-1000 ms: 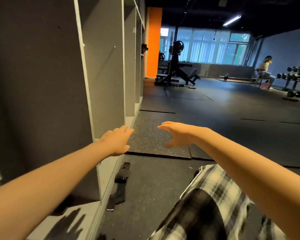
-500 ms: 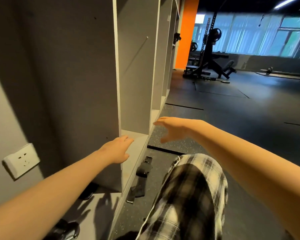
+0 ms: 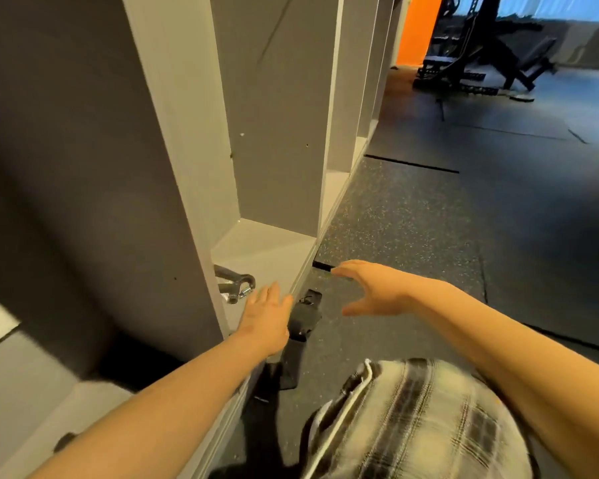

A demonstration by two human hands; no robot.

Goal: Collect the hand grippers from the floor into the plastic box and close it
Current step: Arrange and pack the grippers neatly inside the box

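Black rubber floor [image 3: 412,236] was seen, but no plastic box or certain hand gripper was in view, so collecting was judged hardly begun. Two empty hands were counted: left hand [image 3: 267,316], fingers straight and together; right hand [image 3: 377,292], fingers spread. One black strap [image 3: 303,323] lay between them, and one metal handle [image 3: 236,283] at ten o'clock of the left hand.

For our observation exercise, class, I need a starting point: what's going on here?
A person in a gym stretches both arms down beside a grey shelving unit. The left hand hovers open by a black strap-like item lying on the floor beside the shelf base; the right hand is spread open above the floor nearby. Neither holds anything. A metal handle sits in the bottom compartment. No plastic box is in view.
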